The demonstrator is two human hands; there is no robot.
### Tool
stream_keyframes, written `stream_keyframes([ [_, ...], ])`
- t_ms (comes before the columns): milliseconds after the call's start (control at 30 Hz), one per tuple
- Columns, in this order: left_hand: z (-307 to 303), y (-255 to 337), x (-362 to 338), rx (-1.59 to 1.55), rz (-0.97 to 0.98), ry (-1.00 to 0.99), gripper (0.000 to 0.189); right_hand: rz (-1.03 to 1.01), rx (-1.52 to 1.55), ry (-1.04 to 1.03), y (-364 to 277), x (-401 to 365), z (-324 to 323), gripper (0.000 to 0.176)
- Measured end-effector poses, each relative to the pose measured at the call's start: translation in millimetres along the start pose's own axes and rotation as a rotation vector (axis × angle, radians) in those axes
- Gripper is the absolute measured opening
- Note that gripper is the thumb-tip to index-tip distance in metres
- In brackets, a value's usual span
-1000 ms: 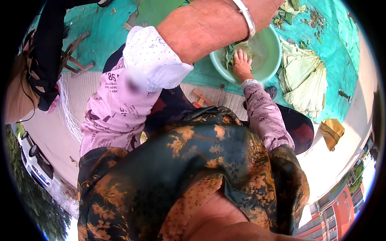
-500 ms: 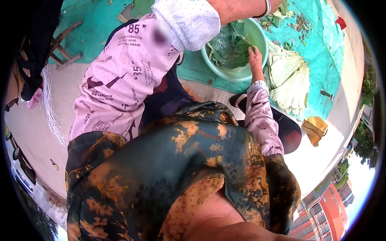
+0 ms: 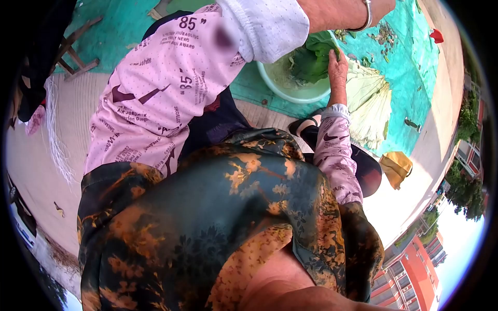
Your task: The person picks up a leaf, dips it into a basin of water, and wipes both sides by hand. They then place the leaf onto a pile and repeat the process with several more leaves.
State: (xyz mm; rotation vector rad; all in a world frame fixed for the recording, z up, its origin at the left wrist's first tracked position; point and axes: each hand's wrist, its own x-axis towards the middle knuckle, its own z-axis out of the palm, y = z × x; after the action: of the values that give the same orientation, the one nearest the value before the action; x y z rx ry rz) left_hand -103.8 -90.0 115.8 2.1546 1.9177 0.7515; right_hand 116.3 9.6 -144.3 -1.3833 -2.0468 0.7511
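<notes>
a red building (image 3: pixel 412 274) stands at four o'clock, past the pale paved ground (image 3: pixel 31 150). a green tarp (image 3: pixel 412 98) spreads across that ground from ten o'clock round to two. below it, toward six o'clock, the wearer's dark floral garment (image 3: pixel 202 202) fills the view, with pink printed sleeves (image 3: pixel 148 103) on both arms; the left one ends in a white cuff (image 3: pixel 272 31) that overlaps the basin in view.

the pale green basin (image 3: pixel 298 96) sits on the tarp at one o'clock. a wooden frame (image 3: pixel 80 67) stands at ten o'clock. white strands (image 3: pixel 54 132) trail at nine o'clock. a fan of pale leaves (image 3: pixel 371 103) lies just beside the basin, off its four o'clock side, and a brown bag (image 3: pixel 397 168) rests at three o'clock.

the broad green leaf (image 3: pixel 315 59) is in the basin, its edge raised at the basin's three o'clock rim. there the right hand (image 3: pixel 337 69) has a narrow grip, pinching that edge between thumb and fingers. the left hand (image 3: pixel 383 9) reaches past the basin at one o'clock, mostly cut by the top edge; i cannot tell its grip. near it lie scattered dry scraps (image 3: pixel 385 34). smallest is the silvery bracelet (image 3: pixel 369 14) on the left wrist.
</notes>
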Motion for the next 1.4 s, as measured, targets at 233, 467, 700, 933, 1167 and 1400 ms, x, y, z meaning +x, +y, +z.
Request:
stream_keyframes([
  [233, -4, 1, -2, -0.01, -0.003, -0.026, 0.015, -0.272, -0.047, -0.316, 92, -57, 106, 0.038],
  [467, -3, 2, 5, -0.004, -0.008, -0.049, 0.015, -0.259, -0.138, -0.404, 117, -79, 131, 0.042],
  [700, 2, 2, 13, 0.021, 0.001, -0.055, 0.016, -0.146, 0.073, -0.372, 128, -65, 119, 0.034],
  [933, 34, -17, 29, 0.032, 0.007, -0.071, 0.017, 0.392, 0.564, -0.084, 46, -29, 48, 0.036],
  [1167, 140, -35, 49, 0.003, 0.075, -0.289, 0.017, 0.548, 0.857, 0.182, 0, -14, -11, 0.032],
  [1400, 185, -11, 4, 0.076, 0.096, -0.626, 0.068, 0.548, 1.191, 0.3, -32, -24, -27, 0.033],
])
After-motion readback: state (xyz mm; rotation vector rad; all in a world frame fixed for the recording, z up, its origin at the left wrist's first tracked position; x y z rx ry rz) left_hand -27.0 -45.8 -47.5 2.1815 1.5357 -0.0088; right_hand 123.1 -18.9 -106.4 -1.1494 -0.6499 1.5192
